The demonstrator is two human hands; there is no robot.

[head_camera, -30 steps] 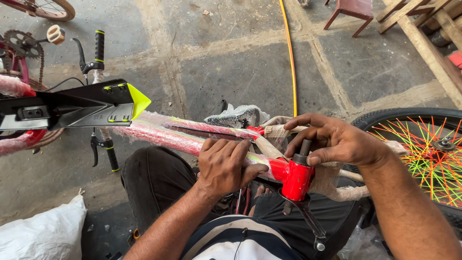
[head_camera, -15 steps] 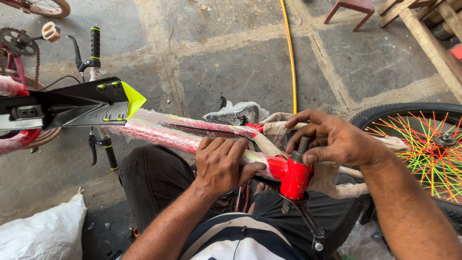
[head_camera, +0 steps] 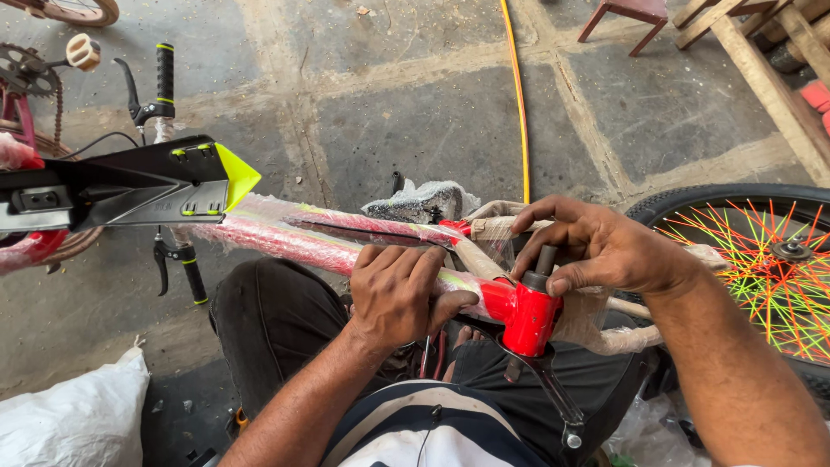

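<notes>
At the centre of the frame the left hand point(head_camera: 398, 294) is wrapped closed around the plastic-wrapped red bicycle frame point(head_camera: 294, 238) lying across the person's lap. Just right of it, the right hand point(head_camera: 605, 246) pinches the dark axle point(head_camera: 543, 264) standing in the red bottom bracket shell point(head_camera: 529, 318), near the spoked wheel point(head_camera: 761, 259) at the right edge.

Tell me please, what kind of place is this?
Probably a bicycle repair or assembly workshop. A plastic-wrapped red bike frame lies across the person's lap, a wheel with neon spokes stands beside it, and loose handlebars lie on the bare concrete floor.

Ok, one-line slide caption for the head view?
Left hand steadies wrapped red bike frame; right hand fingers its dark axle.
</notes>
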